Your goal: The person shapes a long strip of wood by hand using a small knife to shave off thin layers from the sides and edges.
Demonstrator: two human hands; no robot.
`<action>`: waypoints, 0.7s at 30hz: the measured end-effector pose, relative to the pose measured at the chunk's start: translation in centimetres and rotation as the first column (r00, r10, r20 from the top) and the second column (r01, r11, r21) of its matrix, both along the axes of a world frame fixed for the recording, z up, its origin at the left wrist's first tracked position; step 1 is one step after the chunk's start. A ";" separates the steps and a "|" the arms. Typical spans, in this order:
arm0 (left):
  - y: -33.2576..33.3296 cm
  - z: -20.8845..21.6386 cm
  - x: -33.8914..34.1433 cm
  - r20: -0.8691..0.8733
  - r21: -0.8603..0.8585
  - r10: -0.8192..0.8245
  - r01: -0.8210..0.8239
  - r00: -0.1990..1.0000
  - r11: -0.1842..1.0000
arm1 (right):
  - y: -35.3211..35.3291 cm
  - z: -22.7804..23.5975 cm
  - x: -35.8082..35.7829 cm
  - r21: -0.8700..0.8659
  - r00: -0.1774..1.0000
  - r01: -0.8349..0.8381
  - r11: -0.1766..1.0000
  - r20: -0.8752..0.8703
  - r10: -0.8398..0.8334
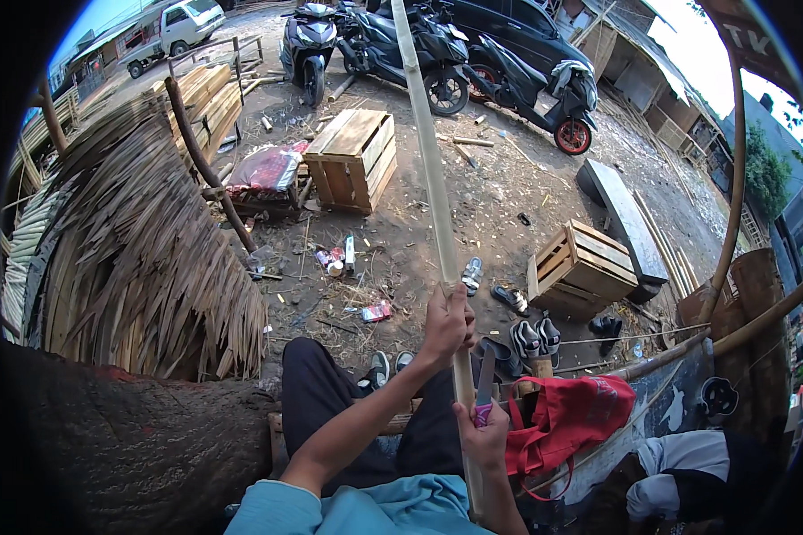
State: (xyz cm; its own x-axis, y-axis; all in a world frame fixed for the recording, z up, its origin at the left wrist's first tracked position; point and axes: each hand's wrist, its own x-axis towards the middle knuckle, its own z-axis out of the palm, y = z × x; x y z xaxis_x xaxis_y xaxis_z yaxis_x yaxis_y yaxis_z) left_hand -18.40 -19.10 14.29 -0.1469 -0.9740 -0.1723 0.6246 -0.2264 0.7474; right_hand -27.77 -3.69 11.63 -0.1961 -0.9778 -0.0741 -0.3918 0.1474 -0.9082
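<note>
A long, pale bamboo strip (434, 192) runs from the top of the view down past my lap, leaning slightly left at its far end. My left hand (449, 328) is closed around it, above my knees. Lower down, my right hand (484, 439) grips a knife (485, 379) by its pink-purple handle, the blade pointing up and away from me. That hand lies against the strip's right side, and the blade stands close beside the strip. Whether the blade touches it, I cannot tell.
A red cloth bag (575, 415) lies to my right, near another person (687, 473). Shoes (526, 339) and a wooden crate (584, 267) stand ahead. Dry thatch (143, 241) and a thick log (143, 428) are at my left. Farther off are another crate (352, 160) and motorbikes (535, 98).
</note>
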 end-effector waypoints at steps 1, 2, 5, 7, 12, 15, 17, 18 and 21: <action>-1.1 1.0 0.8 0.041 -0.028 -0.010 0.011 0.999 1.000 | -0.9 0.8 0.1 0.002 1.000 0.005 1.000 -0.003 -0.005; -2.8 2.0 1.6 0.088 -0.038 -0.021 0.025 0.996 0.999 | -1.8 1.1 0.2 -0.168 0.987 0.014 0.986 0.158 0.013; -8.0 5.5 6.6 0.317 -0.110 -0.014 0.051 0.948 0.993 | -3.3 2.9 -0.3 -0.320 0.923 0.046 0.946 0.376 0.082; -9.2 6.7 10.4 0.370 -0.135 -0.084 0.143 0.925 0.980 | -3.3 2.6 -0.8 -0.307 0.918 0.046 0.951 0.389 0.081; -5.2 3.1 14.9 0.531 -0.062 -0.204 0.278 0.822 0.959 | -2.6 0.0 -0.9 -0.227 0.996 -0.029 0.973 0.078 0.048; -0.1 -1.0 15.3 0.562 0.107 -0.327 0.325 0.760 0.940 | -1.9 -1.5 0.1 -0.170 0.994 -0.080 0.982 0.057 0.091; 3.7 -2.8 14.4 0.455 0.145 -0.418 0.397 0.786 0.906 | -1.4 -1.7 0.7 -0.046 0.982 -0.180 0.983 -0.065 0.177; 5.1 -4.2 14.0 0.448 0.198 -0.442 0.396 0.777 0.897 | -1.2 -2.5 1.1 -0.087 0.973 -0.220 0.972 -0.090 0.212; 7.1 -6.5 13.2 0.472 0.243 -0.486 0.422 0.736 0.874 | -1.3 -3.6 1.6 -0.072 0.982 -0.185 0.980 -0.052 0.181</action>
